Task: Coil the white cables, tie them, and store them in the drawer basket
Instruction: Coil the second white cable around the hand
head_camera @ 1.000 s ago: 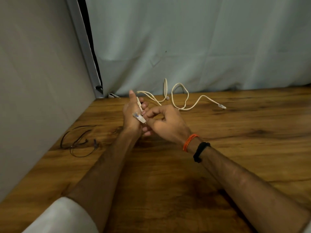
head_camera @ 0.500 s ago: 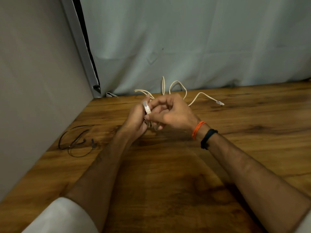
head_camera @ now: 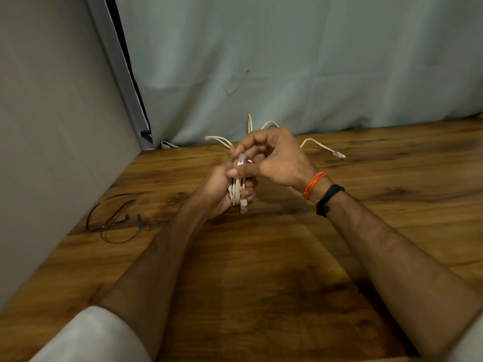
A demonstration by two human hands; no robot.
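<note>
Now, cable: thin white cable [head_camera: 236, 190], light, bendy, springs loose.
Left hand [head_camera: 218, 190]: wrapped round its loops.
Right hand [head_camera: 271, 158]: pinches the end.
Hold: mid-bundle.

Seen from above, looking down at a wooden table [head_camera: 274, 296] with a pale curtain [head_camera: 287, 61] behind and a grey wall panel [head_camera: 47, 126] to the left. At centre, left hand [head_camera: 217, 192] gripping a bundle of coiled white cable [head_camera: 236, 190] with a plug end hanging below, right hand [head_camera: 271, 158] pinching a connector just above it, loose cable trailing back toward the curtain. Left of the forearms, a thin black cord [head_camera: 115, 220] lying looped on the wood; orange thread [head_camera: 313, 184] and black band [head_camera: 328, 198] on the right wrist.
</note>
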